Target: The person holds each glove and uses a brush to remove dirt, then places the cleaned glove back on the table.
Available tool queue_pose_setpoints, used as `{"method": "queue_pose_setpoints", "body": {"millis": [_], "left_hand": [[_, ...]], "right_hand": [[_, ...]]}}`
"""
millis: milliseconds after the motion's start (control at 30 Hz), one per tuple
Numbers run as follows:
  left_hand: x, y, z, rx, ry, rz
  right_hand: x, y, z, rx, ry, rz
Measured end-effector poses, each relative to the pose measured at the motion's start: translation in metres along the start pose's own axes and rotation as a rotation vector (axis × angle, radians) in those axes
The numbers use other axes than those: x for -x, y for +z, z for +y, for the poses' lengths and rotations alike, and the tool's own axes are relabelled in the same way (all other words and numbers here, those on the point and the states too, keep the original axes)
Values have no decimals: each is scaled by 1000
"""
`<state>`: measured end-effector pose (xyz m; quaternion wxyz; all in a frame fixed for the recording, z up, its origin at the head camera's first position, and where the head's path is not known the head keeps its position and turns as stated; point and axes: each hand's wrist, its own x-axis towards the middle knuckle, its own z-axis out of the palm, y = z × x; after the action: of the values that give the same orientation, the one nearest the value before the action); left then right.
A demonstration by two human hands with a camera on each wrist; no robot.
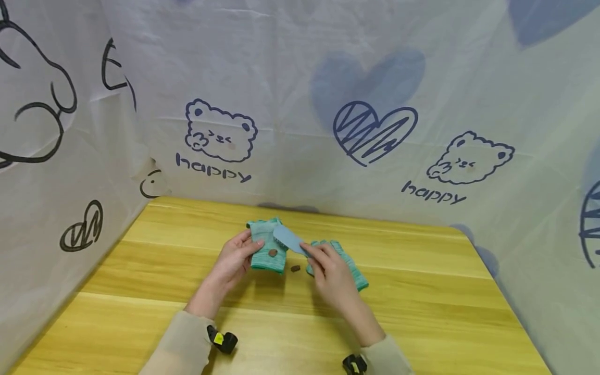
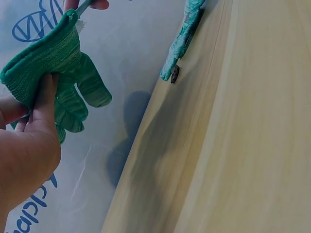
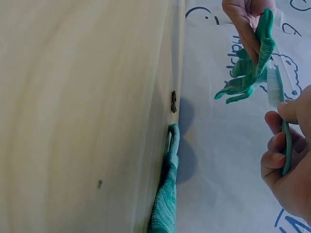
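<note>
My left hand (image 1: 235,256) holds a green knitted glove (image 1: 268,263) above the table, thumb on its near face and fingers behind. A brown spot (image 1: 273,253) shows on that face; whether stain or lump, I cannot tell. My right hand (image 1: 336,276) grips a blue-grey brush (image 1: 287,238) by its handle. In the right wrist view, the pale bristles (image 3: 274,87) face the glove close to its cuff; contact is unclear. A second green glove (image 1: 354,271) lies on the table, partly hidden beneath my right hand.
A small dark brown lump (image 1: 295,269) lies on the wooden table (image 1: 412,291) between the two gloves. White sheets with drawn hearts and bears (image 1: 220,130) hang behind the table and along its sides.
</note>
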<state>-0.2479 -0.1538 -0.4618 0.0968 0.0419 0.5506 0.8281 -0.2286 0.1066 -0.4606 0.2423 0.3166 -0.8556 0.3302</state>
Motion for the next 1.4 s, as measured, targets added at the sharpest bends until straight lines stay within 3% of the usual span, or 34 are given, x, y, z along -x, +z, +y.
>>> {"method": "queue_pose_setpoints", "body": {"millis": [100,367,600,800,967,1167,1400], "left_hand": [[-1,1,1,0,-2,2],[-2,-1,0,-9,1,-9],[-3,1,-2,-9,25,-10],[-2,4,-1,35,25,52],[-2,5,1,74,38,82],[-1,4,0,123,27,76],[-1,2,-2,109,38,82]], "right_hand": [[0,-1,1,8,18,11],[1,-9,2,-3,198,80],[-1,-4,-5,-26,21,114],[0,1,-13,-47,-86,84],[0,3,-14,-64,-98,60],[3,6,-11,-60,-111,61],[2,7,-8,-24,-30,54]]}}
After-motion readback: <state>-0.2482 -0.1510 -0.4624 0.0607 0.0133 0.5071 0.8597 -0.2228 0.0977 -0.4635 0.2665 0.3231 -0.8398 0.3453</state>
